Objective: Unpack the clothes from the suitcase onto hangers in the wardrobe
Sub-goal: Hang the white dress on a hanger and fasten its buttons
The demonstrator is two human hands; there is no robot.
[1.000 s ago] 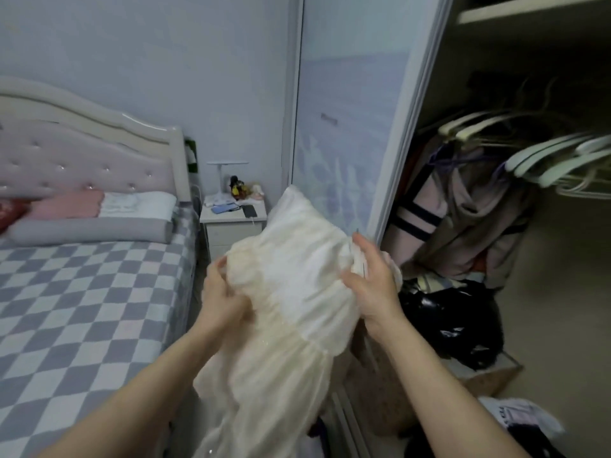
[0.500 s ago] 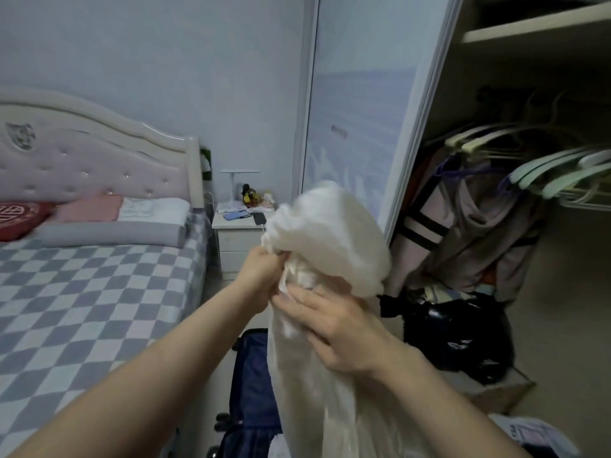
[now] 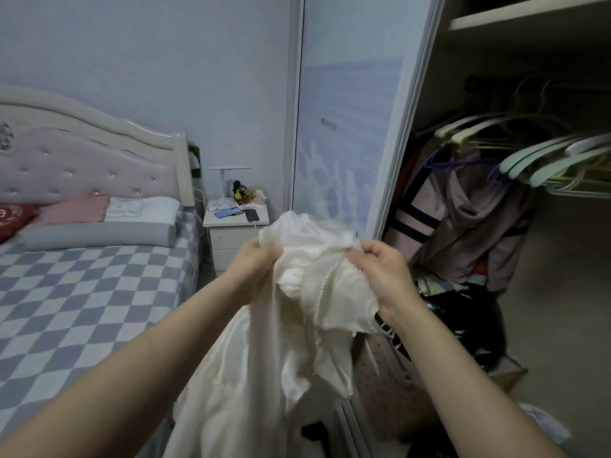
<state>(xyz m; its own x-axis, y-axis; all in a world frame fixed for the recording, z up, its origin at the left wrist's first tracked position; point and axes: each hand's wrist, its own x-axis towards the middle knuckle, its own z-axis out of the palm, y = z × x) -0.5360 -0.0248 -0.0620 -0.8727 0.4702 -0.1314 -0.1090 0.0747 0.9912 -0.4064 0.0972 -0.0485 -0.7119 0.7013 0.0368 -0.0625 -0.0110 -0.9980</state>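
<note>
2 hands work 1 cream dress [image 3: 307, 292]: left hand [image 3: 256, 266] and right hand [image 3: 380, 276] pinch its bunched top at chest height, likely hunting the neckline; empty hangers [image 3: 542, 160] wait beside.

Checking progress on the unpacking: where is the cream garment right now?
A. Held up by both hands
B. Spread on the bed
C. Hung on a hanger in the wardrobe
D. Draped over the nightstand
A: the left hand and right hand grip the bunched top of the cream garment, no hanger in it.
</note>
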